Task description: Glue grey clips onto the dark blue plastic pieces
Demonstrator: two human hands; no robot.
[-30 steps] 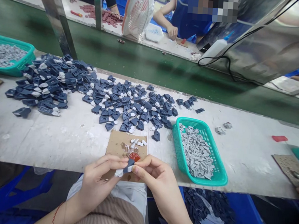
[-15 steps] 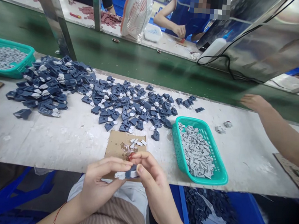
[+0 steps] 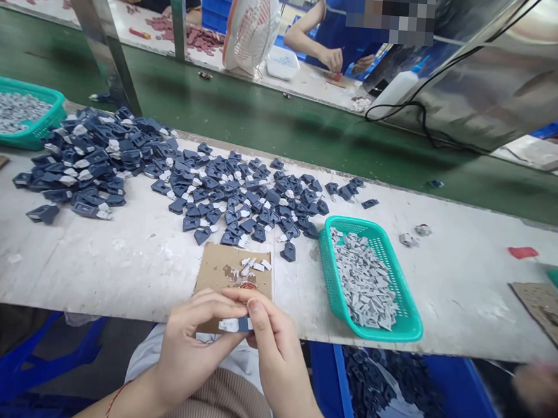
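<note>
Between my two hands is a small dark-blue plastic part with a light-grey end piece (image 3: 235,324), held above the table's front edge. My left hand (image 3: 198,340) pinches it from the left, thumb below and fingers above. From the right, my right hand (image 3: 272,345) closes on its other end, thumb on top, covering much of it. Just beyond my fingers lies a piece of cardboard (image 3: 212,268) with wet brown stains, a red ring-like item (image 3: 247,286) and several small white pieces (image 3: 256,266).
Many dark-blue parts (image 3: 232,193) are heaped behind the cardboard. A green basket (image 3: 416,330) of light-grey pieces stands to the right, another green basket (image 3: 50,132) far left. Beyond runs a green belt (image 3: 313,128). A co-worker's blurred hand (image 3: 541,386) is at lower right.
My right hand has moved left and closed over the part's right end, hiding its white piece. The co-worker's arm at right has withdrawn from the belt, where a small part now lies.
</note>
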